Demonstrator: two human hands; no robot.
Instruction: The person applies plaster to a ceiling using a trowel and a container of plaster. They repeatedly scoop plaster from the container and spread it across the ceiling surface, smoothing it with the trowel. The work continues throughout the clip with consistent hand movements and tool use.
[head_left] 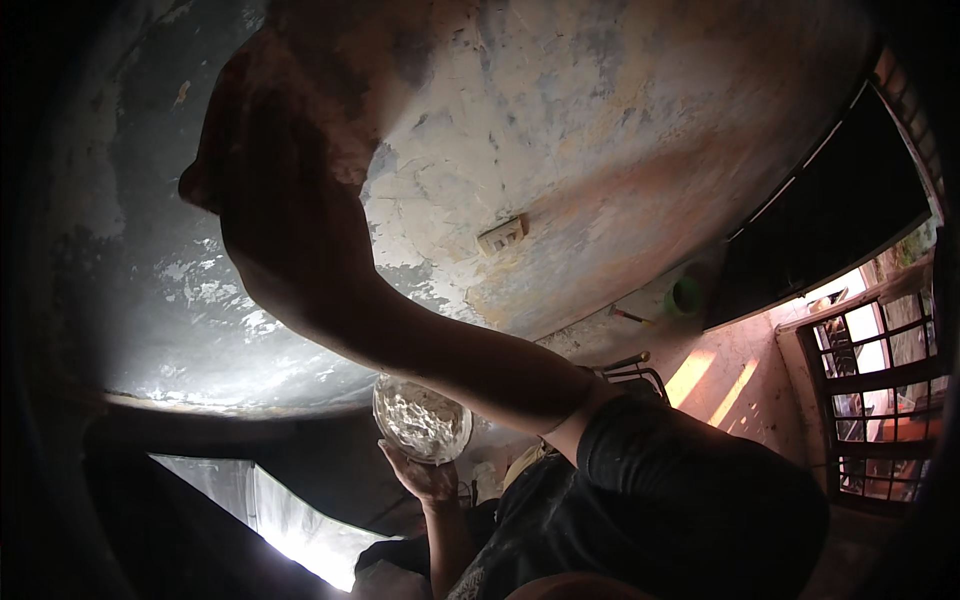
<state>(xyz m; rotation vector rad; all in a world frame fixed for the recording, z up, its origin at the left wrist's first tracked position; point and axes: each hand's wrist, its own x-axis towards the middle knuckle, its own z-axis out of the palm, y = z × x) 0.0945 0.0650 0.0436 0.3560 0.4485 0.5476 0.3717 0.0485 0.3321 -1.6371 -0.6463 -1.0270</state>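
While your right hand, too dark to tell if it grips anything, reaches before the patchy wall, the bowl of pale paste, well apart from it, could spill if your left hand, gripping it at its lower side, tilts during that reach.

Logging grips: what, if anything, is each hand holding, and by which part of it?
The left hand holds a round, pale bowl of lumpy whitish paste at its near side; the raised right hand is too shadowed to tell.
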